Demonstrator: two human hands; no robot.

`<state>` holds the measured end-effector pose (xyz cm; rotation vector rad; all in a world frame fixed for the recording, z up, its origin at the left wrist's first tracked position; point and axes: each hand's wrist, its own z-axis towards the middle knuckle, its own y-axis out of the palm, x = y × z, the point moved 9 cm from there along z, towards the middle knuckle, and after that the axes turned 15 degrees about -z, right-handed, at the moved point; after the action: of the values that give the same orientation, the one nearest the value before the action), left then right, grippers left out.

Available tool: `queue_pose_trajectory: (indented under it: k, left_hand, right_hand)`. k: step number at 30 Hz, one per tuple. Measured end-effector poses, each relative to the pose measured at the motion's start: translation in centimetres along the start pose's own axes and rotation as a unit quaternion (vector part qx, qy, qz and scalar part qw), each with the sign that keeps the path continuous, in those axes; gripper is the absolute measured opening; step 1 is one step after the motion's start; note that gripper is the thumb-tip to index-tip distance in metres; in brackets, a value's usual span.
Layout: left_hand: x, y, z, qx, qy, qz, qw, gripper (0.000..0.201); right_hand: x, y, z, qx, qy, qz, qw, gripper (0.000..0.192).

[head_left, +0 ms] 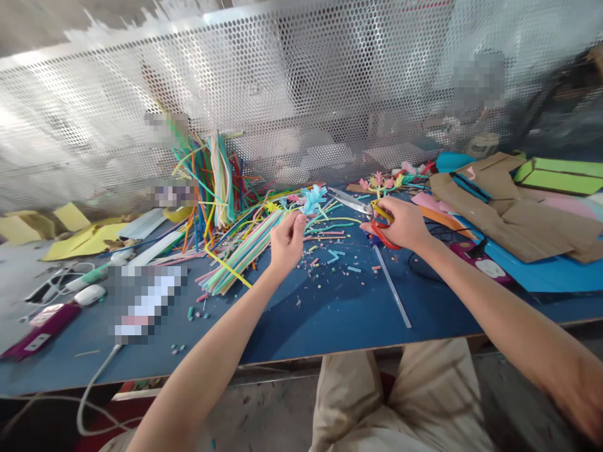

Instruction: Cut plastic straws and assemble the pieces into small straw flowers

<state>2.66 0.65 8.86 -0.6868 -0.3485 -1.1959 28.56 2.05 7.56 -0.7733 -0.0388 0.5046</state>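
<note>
My left hand [288, 238] is closed in a pinch around the base of a light blue flower [313, 198] with cut, fringed petals. In my right hand [403, 223] is a pair of scissors [352, 201] with red and yellow handles. Their blades point left toward the flower and do not clearly touch it. Beside and under my left hand lies a bundle of pastel fuzzy stems [240, 254]. Small cut bits [334, 256] are scattered on the blue table [311, 314] between my hands. Pink and yellow flowers [382, 182] lie behind my right hand.
A clear stick [393, 289] lies near the front edge. Upright colored stems [221, 182] lean by a perforated metal screen [301, 81]. Left are a phone [151, 304] with its cable and a purple power strip [42, 329]; right, brown cardboard [522, 220] on blue sheets.
</note>
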Motion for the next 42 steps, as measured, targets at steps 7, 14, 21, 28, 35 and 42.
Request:
queue_pose_trajectory:
  k: [7, 14, 21, 28, 35, 42]
  left_hand:
    - [-0.7, 0.8, -0.3, -0.035, -0.015, -0.069, 0.997, 0.045]
    - [-0.9, 0.9, -0.4, -0.04, -0.025, -0.042, 0.998, 0.049]
    - [-1.1, 0.8, -0.4, -0.034, -0.029, -0.051, 0.998, 0.049]
    - [-0.9, 0.7, -0.4, -0.027, -0.022, -0.056, 0.998, 0.05]
    - [-0.4, 0.7, -0.3, -0.026, 0.017, -0.085, 0.996, 0.045]
    - [-0.3, 0.7, -0.4, -0.03, 0.022, -0.091, 0.995, 0.041]
  right_hand:
    - [-0.5, -0.4, -0.2, 0.011, -0.017, 0.029, 0.999, 0.043]
    - [-0.8, -0.5, -0.3, 0.017, -0.037, 0.038, 0.998, 0.042]
    - [-0.7, -0.6, -0.3, 0.015, -0.035, 0.037, 0.999, 0.043]
    - [-1.0, -0.8, -0.2, 0.023, -0.048, 0.027, 0.998, 0.046]
    - [-1.1, -0.6, -0.3, 0.038, -0.066, 0.029, 0.997, 0.047]
    - [-1.0, -0.3, -0.3, 0.03, -0.067, 0.038, 0.997, 0.048]
